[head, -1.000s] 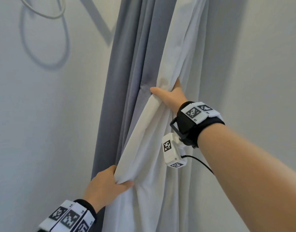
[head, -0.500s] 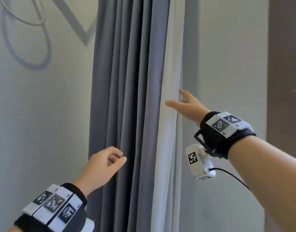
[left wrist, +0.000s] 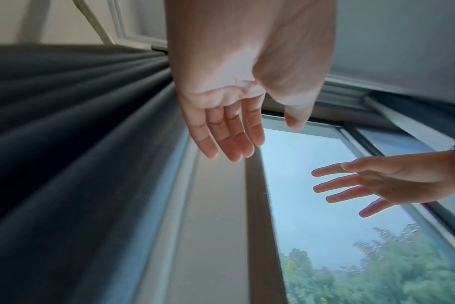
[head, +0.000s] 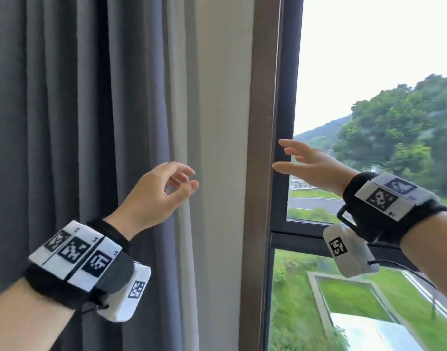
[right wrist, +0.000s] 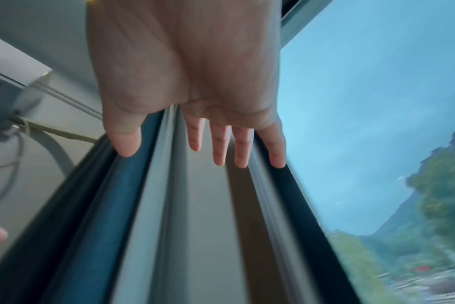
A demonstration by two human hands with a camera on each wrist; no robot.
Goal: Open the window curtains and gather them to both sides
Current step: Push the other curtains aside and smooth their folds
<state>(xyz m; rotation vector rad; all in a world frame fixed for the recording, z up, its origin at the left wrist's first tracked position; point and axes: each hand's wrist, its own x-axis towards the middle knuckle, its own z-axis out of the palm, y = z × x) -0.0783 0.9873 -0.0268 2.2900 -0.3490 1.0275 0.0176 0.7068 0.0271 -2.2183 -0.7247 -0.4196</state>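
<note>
Head view, near field: left hand (head: 156, 196) at centre frame, raised, fingers loosely curled, nothing held. Fingertips and thumb sit in front of the white inner curtain (head: 178, 110); contact cannot be confirmed. In the left wrist view the left hand's fingers (left wrist: 229, 139) hang relaxed and apart from the fabric folds.

Right hand (head: 311, 164) at centre right, fingers spread and straight, released, nothing grasped. It is held in front of the dark window frame (head: 288, 97) and the glass, well apart from both curtains. Right wrist view agrees: right hand's fingers (right wrist: 218, 148) extended, no cloth between them.

Grey curtain (head: 73, 122) occupies the left half of the frame, bunched in deep vertical pleats; long axis vertical, running top to bottom edge. White inner curtain hangs just right of it, also vertical, narrow.

Beyond: pale wall strip (head: 222, 148), then brown trim (head: 260, 173), then the window frame. Far field, right of frame: trees (head: 399, 127) and lawn.
</note>
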